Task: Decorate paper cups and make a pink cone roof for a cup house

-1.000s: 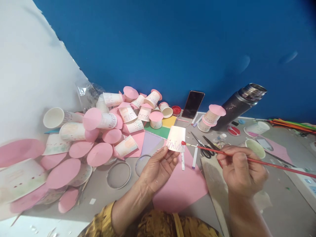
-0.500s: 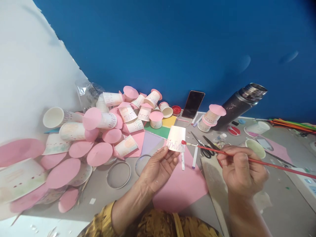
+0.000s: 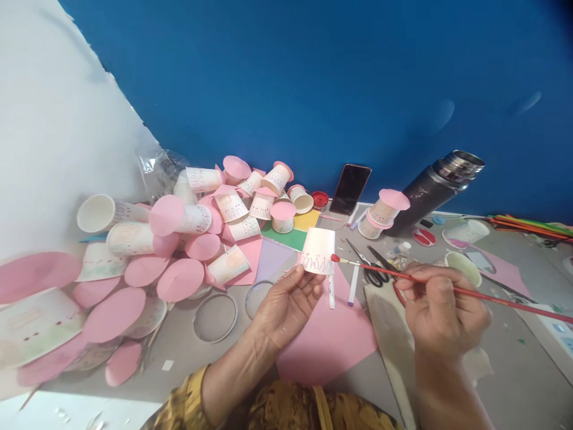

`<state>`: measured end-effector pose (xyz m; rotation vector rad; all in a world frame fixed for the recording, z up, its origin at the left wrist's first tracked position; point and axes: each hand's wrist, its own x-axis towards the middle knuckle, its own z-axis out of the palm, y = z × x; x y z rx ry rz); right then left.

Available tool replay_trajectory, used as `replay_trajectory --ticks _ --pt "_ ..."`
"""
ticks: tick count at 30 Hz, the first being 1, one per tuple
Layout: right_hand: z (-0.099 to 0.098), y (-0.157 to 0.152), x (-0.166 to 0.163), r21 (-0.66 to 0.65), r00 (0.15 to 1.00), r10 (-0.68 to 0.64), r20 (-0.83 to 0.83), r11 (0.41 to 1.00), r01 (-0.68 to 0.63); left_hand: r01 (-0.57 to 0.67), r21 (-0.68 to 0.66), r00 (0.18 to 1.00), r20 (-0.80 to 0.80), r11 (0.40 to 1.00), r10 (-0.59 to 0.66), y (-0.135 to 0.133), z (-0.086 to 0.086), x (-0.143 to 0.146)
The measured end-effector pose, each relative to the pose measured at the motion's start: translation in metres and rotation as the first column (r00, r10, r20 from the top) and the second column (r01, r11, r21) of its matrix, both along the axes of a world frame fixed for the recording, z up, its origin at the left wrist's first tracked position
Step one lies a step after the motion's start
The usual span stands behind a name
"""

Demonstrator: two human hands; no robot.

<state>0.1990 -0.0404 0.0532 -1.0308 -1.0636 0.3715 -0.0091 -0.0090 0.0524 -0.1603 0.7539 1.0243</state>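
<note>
My left hand [image 3: 286, 304] grips an upturned white paper cup [image 3: 319, 249] by its rim; a purple zigzag line runs round the rim. My right hand [image 3: 441, 310] pinches a long red paintbrush [image 3: 483, 295] whose red-loaded tip [image 3: 333, 258] sits just right of the cup's lower edge, barely apart from it. Both hands hover over a pink paper sheet [image 3: 331, 340] on the grey table.
A heap of decorated cups with pink paper discs [image 3: 197, 233] fills the left. Scissors [image 3: 373, 269], a marker [image 3: 353, 285], two wire rings [image 3: 215, 318], a phone [image 3: 350, 189], a dark flask [image 3: 432, 190], a red paint pot [image 3: 320, 199] and coloured pencils [image 3: 532, 228] lie around.
The brush tip has drawn slightly away to the right of the cup, and my right hand has shifted a little right. The cup and left hand barely moved.
</note>
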Motion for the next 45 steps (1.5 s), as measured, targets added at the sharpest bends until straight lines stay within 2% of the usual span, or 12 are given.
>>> replay_trajectory --ticks 8,15,22,36,45 --pt "0.0001 -0.0006 -0.0014 -0.026 1.000 0.008 0.011 1.000 -0.008 0.015 0.002 1.000 0.024 1.000 -0.015 -0.0004 -0.0034 -0.0013" --pt "-0.0017 0.0002 -0.0039 -0.028 0.999 0.035 -0.010 0.999 -0.035 -0.003 -0.035 1.000 0.021 0.999 0.003 -0.0010 0.0005 0.0003" --pt "-0.0002 0.0018 -0.0065 -0.001 0.999 -0.036 -0.034 0.999 0.036 -0.012 -0.040 0.999 0.031 0.999 0.013 0.0001 0.0036 0.0010" --pt "-0.0053 0.0003 -0.0051 -0.049 1.000 0.013 0.000 0.999 -0.013 -0.001 -0.023 1.000 0.027 1.000 0.001 -0.0008 0.0022 0.0003" --pt "0.0010 0.0009 -0.0065 -0.031 0.998 -0.052 -0.035 0.998 0.051 -0.019 -0.054 0.999 0.037 0.998 0.021 0.0006 0.0043 0.0010"
